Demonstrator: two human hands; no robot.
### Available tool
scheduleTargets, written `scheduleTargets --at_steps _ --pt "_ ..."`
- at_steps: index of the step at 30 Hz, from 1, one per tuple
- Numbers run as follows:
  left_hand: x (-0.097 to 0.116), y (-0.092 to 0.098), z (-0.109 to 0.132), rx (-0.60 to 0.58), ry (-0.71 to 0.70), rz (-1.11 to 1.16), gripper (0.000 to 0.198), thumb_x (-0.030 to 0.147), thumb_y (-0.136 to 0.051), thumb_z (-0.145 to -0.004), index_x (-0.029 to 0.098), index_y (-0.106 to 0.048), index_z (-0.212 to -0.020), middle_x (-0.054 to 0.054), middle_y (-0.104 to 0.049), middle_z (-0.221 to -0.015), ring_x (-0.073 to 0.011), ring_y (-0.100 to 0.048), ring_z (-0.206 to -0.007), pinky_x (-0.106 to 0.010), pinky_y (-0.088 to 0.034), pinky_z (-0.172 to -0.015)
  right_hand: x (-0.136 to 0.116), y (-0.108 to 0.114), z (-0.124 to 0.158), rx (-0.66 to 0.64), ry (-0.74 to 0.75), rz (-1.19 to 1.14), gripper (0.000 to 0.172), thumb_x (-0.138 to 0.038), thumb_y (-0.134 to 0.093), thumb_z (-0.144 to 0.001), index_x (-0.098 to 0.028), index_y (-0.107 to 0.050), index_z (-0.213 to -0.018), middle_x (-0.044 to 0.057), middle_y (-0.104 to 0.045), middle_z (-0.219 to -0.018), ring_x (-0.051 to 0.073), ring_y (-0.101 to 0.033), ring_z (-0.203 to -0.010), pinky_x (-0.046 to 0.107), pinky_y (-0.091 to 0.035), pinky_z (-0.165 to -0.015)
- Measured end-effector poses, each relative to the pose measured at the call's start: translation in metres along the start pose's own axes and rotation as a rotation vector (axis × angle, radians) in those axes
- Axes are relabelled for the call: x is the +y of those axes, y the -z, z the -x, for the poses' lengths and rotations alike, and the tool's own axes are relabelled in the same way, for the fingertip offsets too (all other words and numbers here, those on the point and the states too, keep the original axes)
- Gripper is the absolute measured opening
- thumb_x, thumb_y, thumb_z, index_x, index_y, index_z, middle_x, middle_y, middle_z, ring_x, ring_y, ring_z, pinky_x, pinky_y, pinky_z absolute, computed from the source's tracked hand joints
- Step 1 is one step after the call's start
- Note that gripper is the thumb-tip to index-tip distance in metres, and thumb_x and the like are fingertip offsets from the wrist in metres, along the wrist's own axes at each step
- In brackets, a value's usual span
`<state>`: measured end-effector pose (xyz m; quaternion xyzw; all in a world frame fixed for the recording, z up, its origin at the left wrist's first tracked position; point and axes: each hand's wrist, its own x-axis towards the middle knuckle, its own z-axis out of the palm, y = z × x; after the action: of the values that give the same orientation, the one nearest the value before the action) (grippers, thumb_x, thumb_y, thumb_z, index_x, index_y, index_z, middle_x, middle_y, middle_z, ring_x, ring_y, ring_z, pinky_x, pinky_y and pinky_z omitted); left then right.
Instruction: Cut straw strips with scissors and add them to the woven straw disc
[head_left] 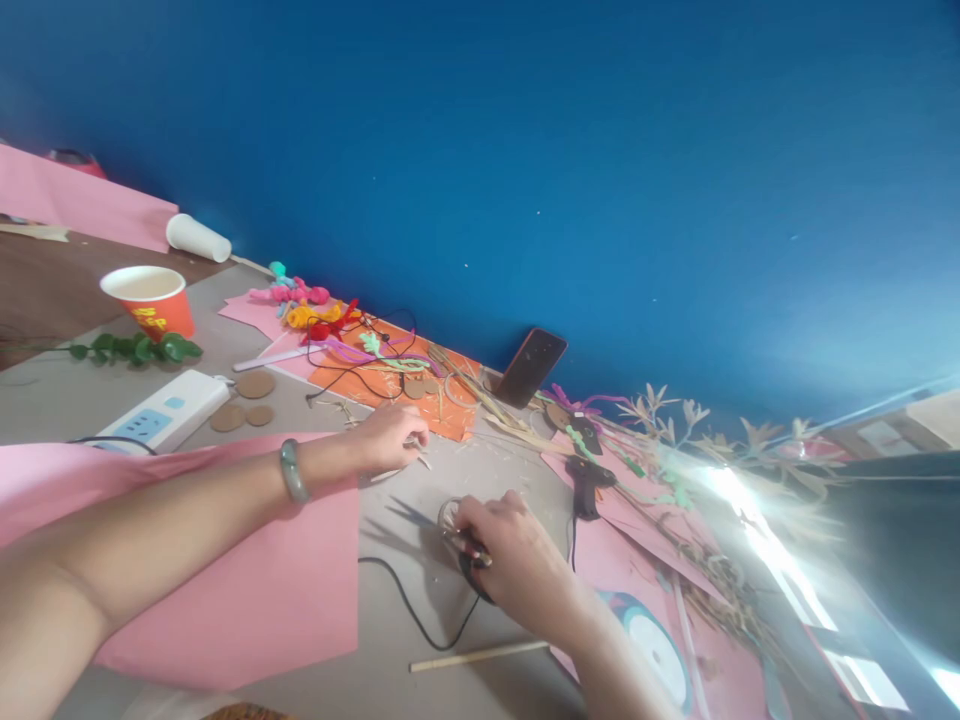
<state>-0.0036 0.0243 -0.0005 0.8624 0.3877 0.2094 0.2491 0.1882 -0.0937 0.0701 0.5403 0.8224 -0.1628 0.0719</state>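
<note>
My left hand [390, 438] reaches across the grey table [60, 400], fingers pinched on a thin pale strip near straw scraps; a green bangle [292, 470] sits on that wrist. My right hand [510, 560] is closed round the dark handles of scissors [424, 517], whose blades point left, just above the table. A black cable [420, 615] loops beneath that hand.
Pink paper [247, 590] lies under my left arm. A white power strip [161, 410], an orange cup [150, 300], a tipped white cup [196, 238], pipe-cleaner shapes [322, 315] on orange paper, a leaning phone [531, 367], a glue gun [585, 485] and dried stalks [675, 420] surround the work. A wooden stick [480, 656] lies near.
</note>
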Motion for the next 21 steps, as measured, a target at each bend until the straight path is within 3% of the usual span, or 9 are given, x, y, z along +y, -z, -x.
scheduleTargets --at_steps 4,8,13,18,21 --pt "0.001 -0.007 0.003 -0.026 -0.086 -0.066 0.019 0.015 -0.050 -0.075 0.021 -0.068 -0.076 -0.003 -0.062 -0.085 -0.0184 -0.055 -0.082 -0.031 -0.036 -0.080 0.017 0.003 -0.001 0.075 -0.048 -0.039 0.028 -0.005 -0.053 -0.065 -0.023 -0.054 -0.086 -0.004 -0.062 -0.065 0.015 -0.050 -0.065 0.026 -0.029 -0.070" --pt "-0.001 -0.012 0.005 -0.037 -0.166 -0.111 0.019 0.016 -0.047 -0.080 0.019 -0.065 -0.072 -0.004 -0.059 -0.084 -0.0175 -0.053 -0.081 -0.031 -0.034 -0.076 0.023 0.000 -0.005 0.081 -0.063 -0.101 0.024 -0.008 -0.054 -0.066 -0.023 -0.055 -0.085 -0.003 -0.063 -0.065 0.015 -0.050 -0.064 0.026 -0.030 -0.069" --pt "0.003 -0.009 0.004 -0.035 -0.161 -0.104 0.018 0.017 -0.048 -0.080 0.016 -0.062 -0.069 -0.005 -0.060 -0.083 -0.0179 -0.054 -0.080 -0.032 -0.034 -0.078 0.028 0.002 -0.008 0.172 -0.092 -0.280 0.019 -0.014 -0.055 -0.067 -0.023 -0.053 -0.083 -0.005 -0.060 -0.058 0.012 -0.044 -0.054 0.025 -0.034 -0.063" --pt "0.014 -0.005 0.003 -0.007 -0.015 0.261 0.013 0.020 -0.053 -0.075 0.016 -0.066 -0.073 -0.004 -0.065 -0.077 -0.0166 -0.057 -0.077 -0.027 -0.038 -0.070 0.032 -0.001 -0.016 0.362 -0.168 -0.568 0.018 -0.021 -0.058 -0.067 -0.022 -0.049 -0.082 -0.006 -0.057 -0.053 0.011 -0.044 -0.050 0.023 -0.036 -0.053" --pt "0.020 -0.007 0.004 -0.090 0.104 0.587 0.018 0.030 -0.059 -0.074 0.015 -0.068 -0.077 -0.003 -0.067 -0.073 -0.0138 -0.056 -0.066 -0.023 -0.038 -0.059 0.031 -0.006 -0.022 0.434 -0.185 -0.713 0.027 -0.026 -0.065 -0.065 -0.022 -0.047 -0.084 -0.003 -0.064 -0.061 0.011 -0.047 -0.051 0.025 -0.040 -0.056"
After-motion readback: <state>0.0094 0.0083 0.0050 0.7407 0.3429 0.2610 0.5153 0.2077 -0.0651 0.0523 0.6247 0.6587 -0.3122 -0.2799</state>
